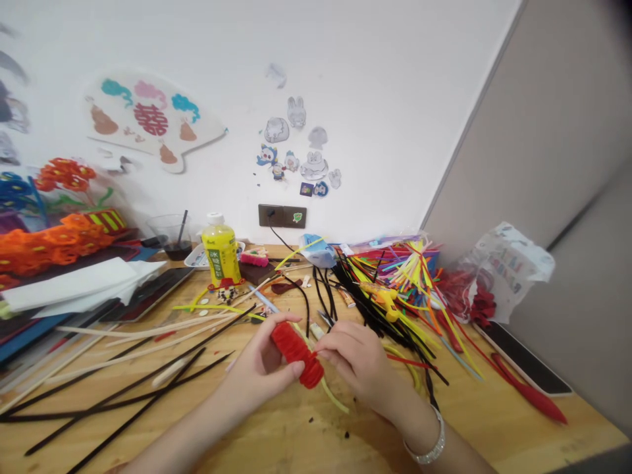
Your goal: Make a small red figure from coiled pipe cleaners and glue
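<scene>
My left hand (266,362) is wrapped round a fuzzy red coil of pipe cleaner (295,352), thumb along its near side and fingers behind it. At the coil's lower right end my right hand (358,362) pinches a red pipe cleaner, whose loose tail (412,362) sticks out to the right past the hand. A pale yellow-green pipe cleaner (336,398) passes behind or under the coil toward the near table; whether a hand touches it, I cannot tell.
Black pipe cleaners (133,395) and cream ones (143,329) lie at left. A yellow drink bottle (220,253) stands behind. Bundled black pipe cleaners (363,296), a yellow glue gun (385,299), a plastic bag (513,263) and a phone (523,359) are at right.
</scene>
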`<state>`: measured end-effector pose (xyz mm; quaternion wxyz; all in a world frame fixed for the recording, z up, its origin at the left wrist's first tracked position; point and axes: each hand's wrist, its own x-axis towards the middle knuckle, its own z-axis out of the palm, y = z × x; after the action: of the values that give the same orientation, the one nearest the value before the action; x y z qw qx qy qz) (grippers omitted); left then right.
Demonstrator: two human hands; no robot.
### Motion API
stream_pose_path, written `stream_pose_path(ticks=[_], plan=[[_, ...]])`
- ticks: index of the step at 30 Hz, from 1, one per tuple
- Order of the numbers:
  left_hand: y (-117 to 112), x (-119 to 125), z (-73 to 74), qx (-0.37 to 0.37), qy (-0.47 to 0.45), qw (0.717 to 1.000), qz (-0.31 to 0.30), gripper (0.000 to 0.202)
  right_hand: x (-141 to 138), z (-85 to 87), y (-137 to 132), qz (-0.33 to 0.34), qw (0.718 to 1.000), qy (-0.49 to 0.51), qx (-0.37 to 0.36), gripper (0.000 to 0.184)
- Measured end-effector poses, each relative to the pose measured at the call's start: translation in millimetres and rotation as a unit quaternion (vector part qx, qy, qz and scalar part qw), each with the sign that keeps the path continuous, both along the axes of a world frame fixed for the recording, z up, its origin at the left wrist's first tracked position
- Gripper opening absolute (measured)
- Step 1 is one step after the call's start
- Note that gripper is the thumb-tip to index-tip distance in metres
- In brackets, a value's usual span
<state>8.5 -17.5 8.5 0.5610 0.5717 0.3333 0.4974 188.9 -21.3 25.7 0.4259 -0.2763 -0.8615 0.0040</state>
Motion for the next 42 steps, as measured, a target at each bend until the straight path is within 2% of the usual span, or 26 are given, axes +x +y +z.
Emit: stream_pose_path(ticks=[7,17,21,24,29,33,35,38,40,42], plan=[[-1,1,5.7,-0.021,-0.008,1.000,0.005,0.047,-2,-4.4,0,-0.013,1.000,0.011,0.010,0.023],[-2,4,5.4,-0.029,-0.007,0.999,0.026,0.048,-4,-5.8,0,-0.006,0.999,0.014,0.045,0.023],[-4,4,2.6,-0.031,-0.004,0.999,0.029,0.048,-3,-6.8,2,-0.002,0.996,-0.007,0.084,0.025],[-3,3,-3.4,-0.033,-0.007,0.999,0.025,0.049,-1,-7.1,3,0.008,0.997,-0.008,0.082,0.025],[0,2,-9.8,-0.030,-0.025,0.999,-0.012,0.047,1,-6.3,3,0.019,0.999,-0.018,0.042,0.021],[-1,3,-4.3,-0.020,-0.003,1.000,0.020,0.038,-1,-4.9,2,0.046,0.997,0.038,-0.046,0.017],[-3,3,-0.8,-0.025,0.005,0.999,0.027,0.038,-3,-6.8,3,0.063,0.985,0.110,-0.114,0.017],[-4,2,0.2,-0.025,0.000,0.999,0.025,0.038,-8,-13.8,8,0.091,0.953,0.210,-0.198,0.018],[-3,1,-1.9,-0.014,-0.005,1.000,0.027,0.037,-10,-19.0,12,0.106,0.938,0.240,-0.225,0.020],[-2,0,-3.9,0.001,-0.005,0.999,0.037,0.035,-12,-22.7,15,0.109,0.938,0.241,-0.223,0.020]])
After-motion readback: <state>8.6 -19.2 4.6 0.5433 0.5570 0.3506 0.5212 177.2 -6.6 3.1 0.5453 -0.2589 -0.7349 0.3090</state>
